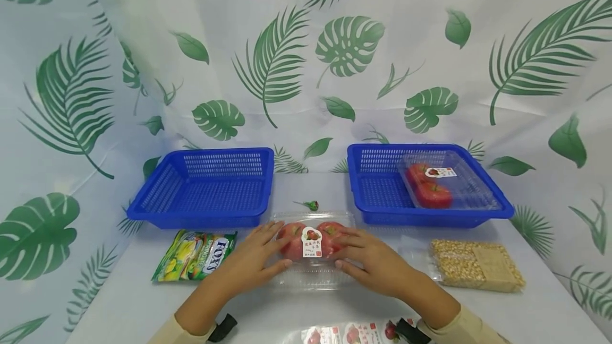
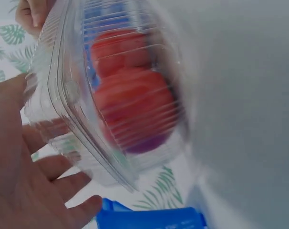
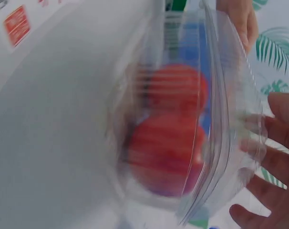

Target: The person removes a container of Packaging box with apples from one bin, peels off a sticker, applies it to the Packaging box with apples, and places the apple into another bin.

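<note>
A clear plastic clamshell box point(image 1: 313, 279) sits on the table in the middle of the head view, its lid down. Inside are two red fruits point(image 2: 135, 102) that look like apples. A white label with a fruit picture point(image 1: 312, 246) is on the lid. My left hand point(image 1: 255, 259) lies against the box's left side with fingers spread. On the opposite side my right hand point(image 1: 373, 261) touches the lid, its fingers extended too. Both wrist views show loosely spread fingers along the box wall; neither hand curls around anything.
Two blue baskets stand behind: the left one point(image 1: 201, 220), and the right one point(image 1: 421, 219) with another fruit box point(image 1: 459, 185) inside. A green FOX'S bag point(image 1: 193, 256) lies left, a pack of yellow kernels point(image 1: 478, 264) right. Label stickers point(image 1: 354, 333) lie in front.
</note>
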Demonstrator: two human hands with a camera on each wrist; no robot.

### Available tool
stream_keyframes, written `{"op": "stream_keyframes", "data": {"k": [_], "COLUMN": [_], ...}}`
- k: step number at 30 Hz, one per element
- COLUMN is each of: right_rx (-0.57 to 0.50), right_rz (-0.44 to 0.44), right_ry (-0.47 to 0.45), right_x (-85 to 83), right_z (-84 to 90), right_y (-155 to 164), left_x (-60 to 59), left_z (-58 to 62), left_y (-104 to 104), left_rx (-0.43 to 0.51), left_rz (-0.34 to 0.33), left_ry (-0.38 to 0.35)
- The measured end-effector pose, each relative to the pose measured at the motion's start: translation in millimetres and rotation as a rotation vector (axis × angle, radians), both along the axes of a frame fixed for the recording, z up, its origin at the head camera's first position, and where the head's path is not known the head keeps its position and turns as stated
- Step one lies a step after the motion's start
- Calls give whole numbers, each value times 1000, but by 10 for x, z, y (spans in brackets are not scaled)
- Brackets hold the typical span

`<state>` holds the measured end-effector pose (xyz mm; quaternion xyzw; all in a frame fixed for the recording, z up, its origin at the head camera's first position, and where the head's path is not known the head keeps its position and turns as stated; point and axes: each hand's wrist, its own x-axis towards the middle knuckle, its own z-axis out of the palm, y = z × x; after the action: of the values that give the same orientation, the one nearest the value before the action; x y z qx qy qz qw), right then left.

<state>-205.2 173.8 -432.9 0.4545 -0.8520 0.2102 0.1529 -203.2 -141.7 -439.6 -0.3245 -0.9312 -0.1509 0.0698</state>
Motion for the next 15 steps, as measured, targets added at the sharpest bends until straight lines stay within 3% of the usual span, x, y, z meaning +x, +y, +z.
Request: {"op": "stream_keyframes", "data": {"k": [7,15], "right_rx": [-49,-50], "right_rz": [-144,-264], "right_ry": [-27,-91], "right_x": [-37,-40], "right_z": [-95,-129], "right_y": [146,209], "left_x": [110,151], "left_z": [-86,-109], "left_y": [-150,-189], "left_rx": [78,221], "left_rz": [165,318], "left_ry": [-4,-197]}}
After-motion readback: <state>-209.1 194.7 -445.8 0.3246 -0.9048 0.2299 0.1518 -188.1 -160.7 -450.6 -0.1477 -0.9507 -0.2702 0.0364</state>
